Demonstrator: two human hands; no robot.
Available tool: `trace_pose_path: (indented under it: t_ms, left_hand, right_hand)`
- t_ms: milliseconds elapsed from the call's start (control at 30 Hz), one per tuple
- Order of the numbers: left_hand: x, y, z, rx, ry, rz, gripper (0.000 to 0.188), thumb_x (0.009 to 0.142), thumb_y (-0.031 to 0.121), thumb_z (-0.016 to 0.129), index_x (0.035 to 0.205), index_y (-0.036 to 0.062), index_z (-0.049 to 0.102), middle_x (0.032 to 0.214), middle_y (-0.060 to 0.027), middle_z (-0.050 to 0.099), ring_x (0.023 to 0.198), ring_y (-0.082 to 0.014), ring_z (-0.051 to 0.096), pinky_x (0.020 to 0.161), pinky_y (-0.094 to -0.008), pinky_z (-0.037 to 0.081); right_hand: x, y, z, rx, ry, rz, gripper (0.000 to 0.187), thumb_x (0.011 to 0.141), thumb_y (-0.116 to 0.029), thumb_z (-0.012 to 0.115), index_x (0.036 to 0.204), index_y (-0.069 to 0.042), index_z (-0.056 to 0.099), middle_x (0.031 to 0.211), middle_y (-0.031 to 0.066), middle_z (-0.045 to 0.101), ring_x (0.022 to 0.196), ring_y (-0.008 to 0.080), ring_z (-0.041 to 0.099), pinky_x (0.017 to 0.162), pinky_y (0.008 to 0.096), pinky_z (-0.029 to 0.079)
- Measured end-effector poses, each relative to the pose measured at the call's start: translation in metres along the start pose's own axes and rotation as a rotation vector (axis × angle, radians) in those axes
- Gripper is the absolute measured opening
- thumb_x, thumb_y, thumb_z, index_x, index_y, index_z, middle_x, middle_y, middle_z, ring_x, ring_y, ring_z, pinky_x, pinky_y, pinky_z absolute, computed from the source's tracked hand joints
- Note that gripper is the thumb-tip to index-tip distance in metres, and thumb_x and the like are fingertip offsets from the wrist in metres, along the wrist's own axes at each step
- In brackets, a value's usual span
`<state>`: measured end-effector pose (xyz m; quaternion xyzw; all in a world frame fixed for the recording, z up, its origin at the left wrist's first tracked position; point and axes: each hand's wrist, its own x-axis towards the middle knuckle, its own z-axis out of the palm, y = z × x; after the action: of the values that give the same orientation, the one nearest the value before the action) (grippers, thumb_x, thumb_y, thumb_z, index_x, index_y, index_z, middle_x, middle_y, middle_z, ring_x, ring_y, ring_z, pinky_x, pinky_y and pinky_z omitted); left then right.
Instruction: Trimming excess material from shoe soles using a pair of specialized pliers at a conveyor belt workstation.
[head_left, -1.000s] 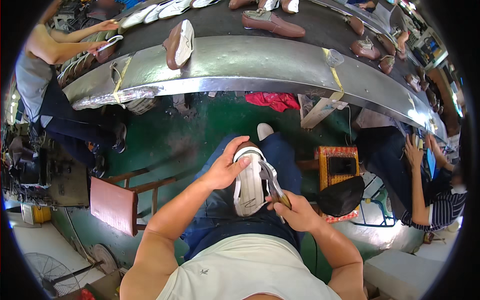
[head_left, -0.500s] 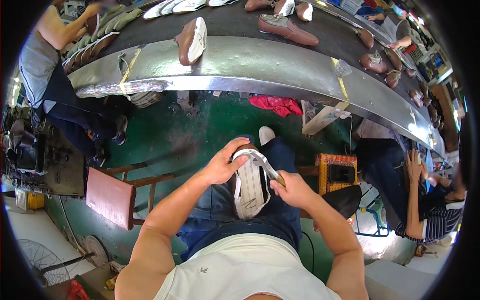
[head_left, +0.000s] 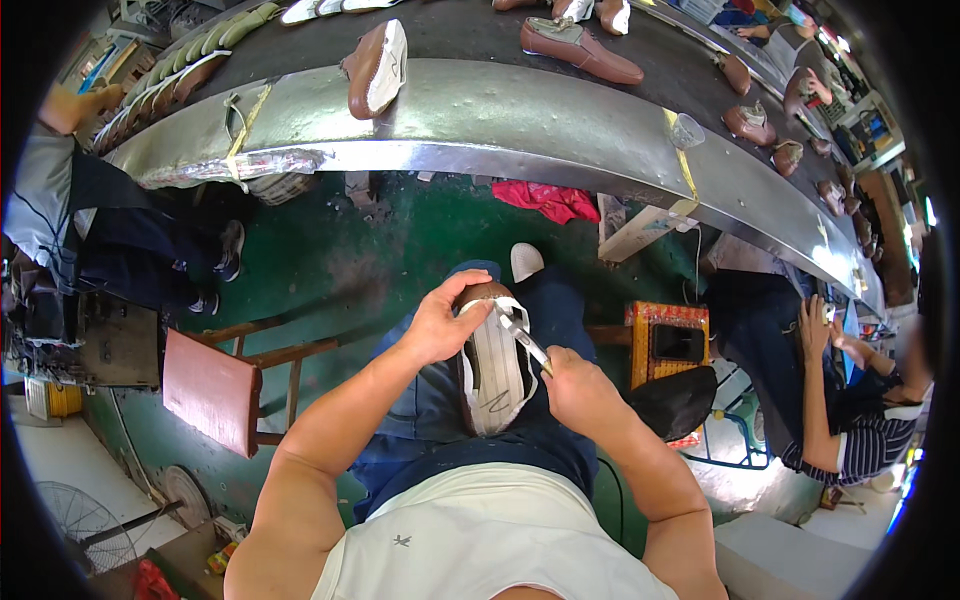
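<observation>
A brown shoe point(head_left: 492, 366) lies in my lap with its pale underside up, marked with a dark pen line. My left hand point(head_left: 445, 322) is closed around its far end, thumb on the underside and fingers over the brown upper. In my right hand point(head_left: 582, 388) is a narrow metal hand tool point(head_left: 526, 341), gripped from the shoe's right side. The tool's tip rests at the far end of the underside, near my left thumb. White edging runs around the underside. Whether the tool is a blade or pliers cannot be made out.
A metal-edged conveyor bench point(head_left: 440, 105) carries several shoes. A brown stool point(head_left: 212, 392) stands left, and a phone point(head_left: 678, 340) lies on an orange seat at right. Co-workers sit at right point(head_left: 880, 440) and stand at left point(head_left: 50, 200). A fan point(head_left: 80, 530) is lower left.
The tool has swung to lie straighter across the underside, its tip near the far end. The white edging no longer arches out beside it. The co-worker at left appears farther left.
</observation>
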<state>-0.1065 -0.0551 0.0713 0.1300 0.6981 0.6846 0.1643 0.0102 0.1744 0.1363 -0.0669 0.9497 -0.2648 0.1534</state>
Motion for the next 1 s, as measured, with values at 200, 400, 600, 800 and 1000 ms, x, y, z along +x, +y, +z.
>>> trace_pose_path:
  t_ms: [200, 400, 600, 800, 1000]
  left_hand:
    - [-0.002, 0.009, -0.01, 0.054, -0.039, -0.027, 0.042, 0.094, 0.004, 0.066, 0.135, 0.0071, 0.057, 0.127, -0.0042, 0.061, 0.114, -0.0125, 0.057, 0.101, -0.0306, 0.046]
    - [-0.002, 0.015, -0.014, 0.121, -0.128, -0.044, 0.052, 0.094, 0.002, 0.067, 0.143, 0.0071, 0.052, 0.127, -0.0043, 0.061, 0.115, -0.0124, 0.057, 0.102, -0.0318, 0.046]
    - [-0.031, -0.015, -0.024, -0.159, -0.114, -0.139, 0.068, 0.089, -0.004, 0.056, 0.154, 0.0042, 0.039, 0.152, -0.012, 0.043, 0.136, -0.0205, 0.045, 0.117, -0.033, 0.033]
    - [-0.078, -0.06, 0.035, 0.136, 0.239, -0.254, 0.074, 0.08, -0.001, 0.05, 0.152, -0.0047, 0.035, 0.131, -0.024, 0.063, 0.127, -0.032, 0.059, 0.11, -0.0361, 0.042]
    - [-0.072, -0.035, 0.046, 0.015, -0.133, -0.392, 0.082, 0.079, -0.002, 0.053, 0.158, 0.0083, 0.035, 0.139, -0.0173, 0.059, 0.131, -0.0281, 0.055, 0.109, -0.0326, 0.042]
  right_hand:
    - [-0.002, -0.007, -0.044, 0.508, -0.366, 0.125, 0.024, 0.102, -0.021, 0.057, 0.108, 0.002, 0.057, 0.086, 0.0143, 0.067, 0.075, 0.0252, 0.068, 0.073, 0.0383, 0.054]
    - [0.038, -0.012, -0.004, 0.111, 0.002, 0.008, 0.03, 0.104, -0.026, 0.054, 0.111, 0.004, 0.058, 0.081, 0.0203, 0.066, 0.077, 0.0341, 0.068, 0.075, 0.0417, 0.053]
    - [0.02, 0.01, 0.028, 0.465, 0.234, 0.034, 0.047, 0.09, -0.041, 0.074, 0.107, -0.001, 0.058, 0.08, 0.0116, 0.065, 0.072, 0.0244, 0.065, 0.072, 0.0363, 0.053]
    - [0.012, 0.037, 0.088, 0.726, 0.028, 0.28, 0.027, 0.095, -0.021, 0.064, 0.106, 0.003, 0.057, 0.08, 0.0087, 0.064, 0.069, 0.014, 0.063, 0.064, 0.0322, 0.052]
    - [-0.012, 0.07, 0.086, 0.782, 0.033, 0.272, 0.025, 0.084, -0.002, 0.062, 0.107, 0.002, 0.056, 0.08, 0.0053, 0.063, 0.065, 0.0146, 0.062, 0.062, 0.0305, 0.052]
